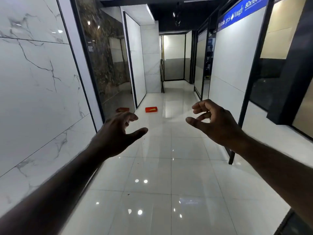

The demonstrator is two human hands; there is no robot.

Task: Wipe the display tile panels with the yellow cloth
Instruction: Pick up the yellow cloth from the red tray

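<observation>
Yellow cloth (153, 109) is lying in the red tray (147, 110) on the floor (169, 175), well apart from both your hands. It is far off, so only a yellow strip is showing against the red.

Your left fingers (132, 117) are curling loosely and holding nothing, with the thumb pointing out to the right. Your right fingers (200, 104) are also hanging apart and half bent, gripping nothing, with the thumb reaching towards the left. Your left hand (116, 133) and right hand (215, 122) are hovering side by side in the air with a gap between them, backs turned up, and both bare forearms are stretching forward from the lower corners.

Under them the glossy white floor is reflecting ceiling lights. A second red shape (122, 109) is showing just above your left fingers at the foot of the dark stone panel (105, 56); you cannot tell whether it is another tray or a reflection.

On your left, the white veined panel (33, 73) is running close beside your left arm. On your right, a plain white panel (233, 56) is standing in a black frame (243, 107) under a blue sign (243, 12), beside your right hand. More framed panels are lining the aisle beyond the tray.
</observation>
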